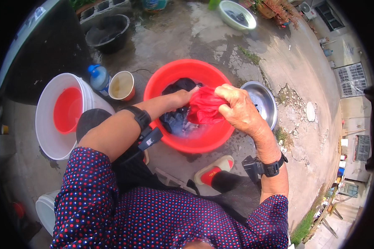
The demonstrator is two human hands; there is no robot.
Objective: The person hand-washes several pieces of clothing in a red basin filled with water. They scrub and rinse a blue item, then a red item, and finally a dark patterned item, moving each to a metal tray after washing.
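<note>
A piece of red cloth (205, 107) is bunched between my two hands above a red plastic basin (187, 67). My right hand (238, 104) grips its right side, with the fingers curled into the fabric. At the cloth's left edge is my left hand (184, 98), closed on it; the fingertips are partly hidden. Dark wet clothes (182, 85) lie below in the basin, in cloudy, sudsy water (184, 127). The red cloth covers part of them.
Left of the basin stand a paper tub (122, 85), a blue water bottle (99, 77) and a white bucket (45, 124) holding a red scoop (68, 109). A metal bowl (269, 99) sits at the right. Farther off are a black tub (124, 29) and a pale basin (251, 25) containing laundry.
</note>
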